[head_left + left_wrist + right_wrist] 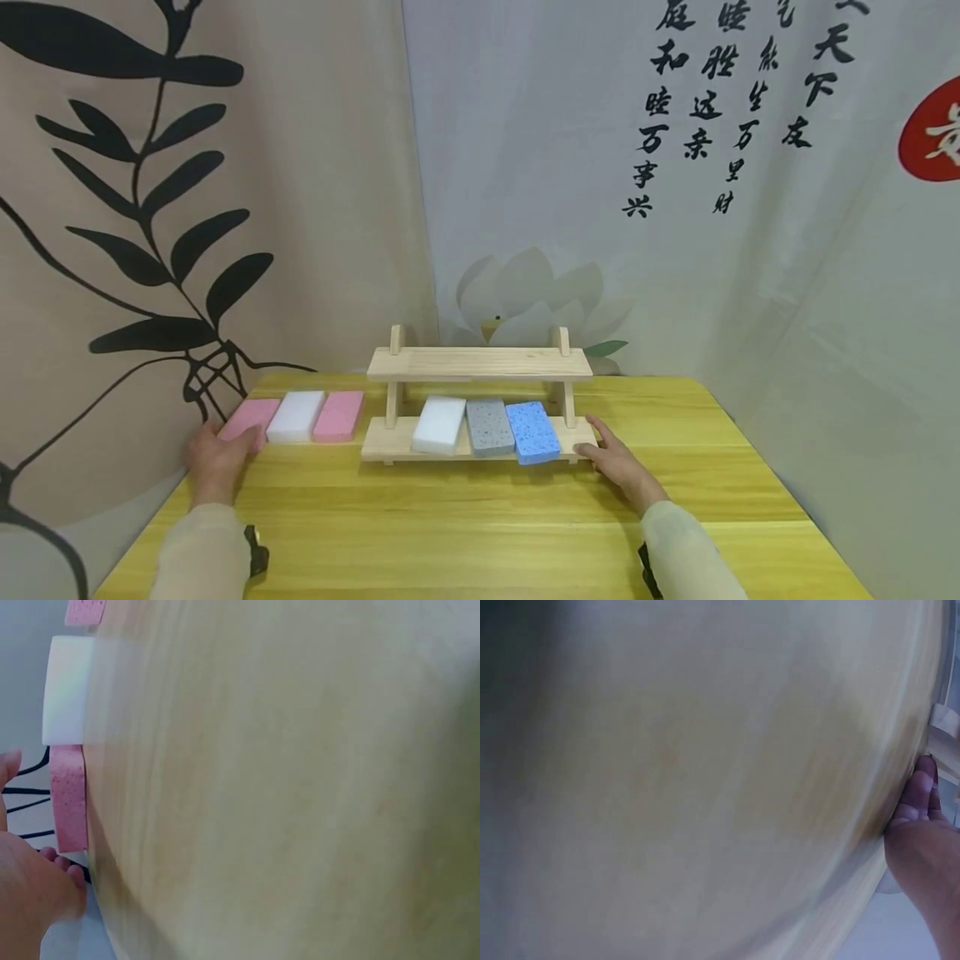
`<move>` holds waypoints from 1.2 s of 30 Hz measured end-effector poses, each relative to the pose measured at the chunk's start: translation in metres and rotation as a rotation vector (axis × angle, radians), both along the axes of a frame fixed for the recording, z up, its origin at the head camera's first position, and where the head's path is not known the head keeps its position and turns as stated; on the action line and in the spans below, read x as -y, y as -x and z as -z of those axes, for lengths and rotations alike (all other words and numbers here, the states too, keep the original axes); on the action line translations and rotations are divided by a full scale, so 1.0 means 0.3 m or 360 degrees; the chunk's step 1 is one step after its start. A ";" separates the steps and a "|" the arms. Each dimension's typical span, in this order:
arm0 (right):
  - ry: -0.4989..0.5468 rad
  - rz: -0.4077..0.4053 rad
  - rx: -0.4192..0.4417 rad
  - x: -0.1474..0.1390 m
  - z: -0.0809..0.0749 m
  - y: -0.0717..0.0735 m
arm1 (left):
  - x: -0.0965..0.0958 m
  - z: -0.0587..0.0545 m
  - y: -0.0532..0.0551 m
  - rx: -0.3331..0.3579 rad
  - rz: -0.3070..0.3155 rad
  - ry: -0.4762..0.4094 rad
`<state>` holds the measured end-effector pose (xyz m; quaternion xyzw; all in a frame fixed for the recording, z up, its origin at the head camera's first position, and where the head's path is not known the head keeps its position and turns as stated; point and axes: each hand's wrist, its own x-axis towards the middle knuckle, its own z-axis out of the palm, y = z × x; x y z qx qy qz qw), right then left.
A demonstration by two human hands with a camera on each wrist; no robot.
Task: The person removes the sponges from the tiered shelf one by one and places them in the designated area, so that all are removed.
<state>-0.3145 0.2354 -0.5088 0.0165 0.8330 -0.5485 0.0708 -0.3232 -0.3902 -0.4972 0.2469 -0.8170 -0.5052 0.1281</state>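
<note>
While I watch remotely, the wooden counter (450, 533) carries a two-tier rack (480, 363). The right hand (621, 468), nearly straight-fingered, touches the lower shelf (388, 443) at its right end. The left hand (216, 468) bends around the leftmost pink sponge (253, 412); whether it pinches, I cannot tell. Beside lie one white sponge (296, 417), another pink sponge (339, 417); the shelf bears white, grey and blue.

Pale cloth backdrop (337, 167); dark plant print (183, 182) left, black characters (723, 62), red disc (918, 154) right. Yellowish wood-grain table (450, 533).
</note>
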 end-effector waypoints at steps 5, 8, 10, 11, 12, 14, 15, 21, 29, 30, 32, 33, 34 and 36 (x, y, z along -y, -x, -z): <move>-0.0007 -0.0010 -0.0007 -0.001 -0.005 0.001 | -0.014 -0.018 0.001 -0.0009 -0.0011 -0.0033; -0.0009 -0.0008 -0.0007 -0.001 -0.004 0.001 | -0.017 -0.023 0.009 -0.0007 -0.0021 0.0011; -0.0011 -0.0004 -0.0001 -0.001 -0.002 0.001 | -0.021 -0.030 0.017 -0.0013 -0.0021 0.0036; -0.0011 -0.0002 0.0001 -0.001 -0.001 0.000 | -0.024 -0.035 0.020 -0.0017 -0.0020 0.0050; -0.0011 0.0003 -0.0001 0.000 -0.001 0.001 | -0.028 -0.040 0.024 -0.0024 -0.0019 0.0056; -0.0012 0.0012 -0.0002 0.000 -0.001 0.002 | -0.039 -0.052 0.030 -0.0048 -0.0002 0.0056; -0.0016 0.0008 -0.0010 0.000 -0.001 0.003 | -0.044 -0.057 0.034 -0.0062 0.0010 0.0060; -0.0012 0.0000 -0.0024 0.001 -0.002 0.005 | -0.081 -0.078 0.067 -0.0130 0.0079 0.0107; -0.0016 0.0014 -0.0016 0.003 -0.006 0.001 | -0.141 -0.109 0.090 -0.0224 0.0118 0.0057; -0.0011 0.0021 -0.0014 0.003 -0.006 0.002 | -0.148 -0.115 0.089 -0.0245 0.0122 0.0049; -0.0018 0.0009 -0.0019 0.003 -0.006 0.004 | -0.163 -0.127 0.087 -0.0289 0.0149 0.0028; -0.0017 0.0011 -0.0019 0.003 -0.006 0.004 | -0.169 -0.134 0.087 -0.0299 0.0169 0.0017; -0.0014 0.0015 -0.0017 0.004 -0.006 0.004 | -0.177 -0.140 0.086 -0.0307 0.0187 0.0013; -0.0017 0.0012 -0.0017 0.002 -0.004 0.003 | -0.192 -0.151 0.085 -0.0322 0.0212 0.0027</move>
